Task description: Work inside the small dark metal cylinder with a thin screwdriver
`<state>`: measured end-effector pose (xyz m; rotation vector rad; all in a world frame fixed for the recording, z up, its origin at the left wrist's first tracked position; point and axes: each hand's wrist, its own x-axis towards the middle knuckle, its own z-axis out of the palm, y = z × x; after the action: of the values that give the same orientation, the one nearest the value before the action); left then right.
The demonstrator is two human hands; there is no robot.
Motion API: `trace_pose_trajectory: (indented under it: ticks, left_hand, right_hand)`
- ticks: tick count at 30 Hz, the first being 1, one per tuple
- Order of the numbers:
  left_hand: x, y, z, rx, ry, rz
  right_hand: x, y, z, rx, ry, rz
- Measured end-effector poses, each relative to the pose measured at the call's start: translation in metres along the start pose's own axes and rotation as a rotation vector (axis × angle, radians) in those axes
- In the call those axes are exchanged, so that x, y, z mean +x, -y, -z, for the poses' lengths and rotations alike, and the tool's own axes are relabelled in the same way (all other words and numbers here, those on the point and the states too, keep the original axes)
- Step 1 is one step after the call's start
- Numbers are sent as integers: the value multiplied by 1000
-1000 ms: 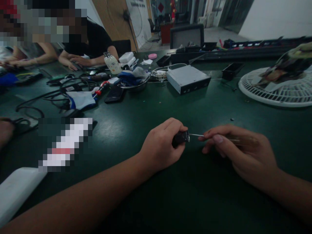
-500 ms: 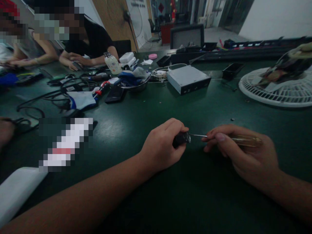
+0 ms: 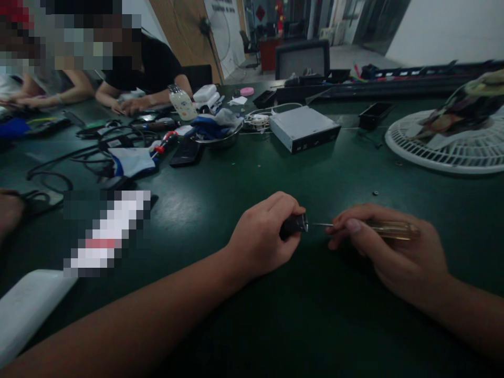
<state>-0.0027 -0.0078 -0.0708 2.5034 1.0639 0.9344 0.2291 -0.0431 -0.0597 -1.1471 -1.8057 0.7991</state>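
Observation:
My left hand (image 3: 268, 231) is wrapped round a small black cylinder (image 3: 294, 224) with a shiny metal rim at its right end; the rest of it is hidden in my palm. In my right hand (image 3: 394, 241) lies a screwdriver (image 3: 394, 229) with a clear amber handle, its thin shaft pointing left. The screwdriver's tip stands a little to the right of the cylinder's open end, apart from it. Beyond my right hand, a tiny dark ring-like part (image 3: 375, 193) lies on the green table (image 3: 220, 194).
A grey metal box (image 3: 305, 126) sits ahead, with a bowl of blue and white cloth (image 3: 218, 126) beside it. A white fan grille (image 3: 444, 152) stands at the right. Cables, a red-handled screwdriver (image 3: 167, 140) and a phone (image 3: 187, 152) lie left. Other people sit at the far left.
The screwdriver's tip has drawn away from the cylinder's rim and sits slightly lower. My left hand has hardly moved. The co-worker's hands across the table have shifted.

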Motion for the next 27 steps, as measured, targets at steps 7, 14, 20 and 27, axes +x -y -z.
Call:
trace_pose_trajectory:
  ticks: [7,14,20,27]
  left_hand:
    - [0,1,0,2,-8,-20]
    - [0,2,-1,1,-25,-31]
    - [0,3,-1,-6,-56,-37]
    - [2,2,-1,14,-11,-56]
  right_hand:
    - [2,1,0,50,36,11]
    - [1,-2,0,100,52,23]
    - [1,-1,0,83,21,56]
    - [0,1,0,30,14,50]
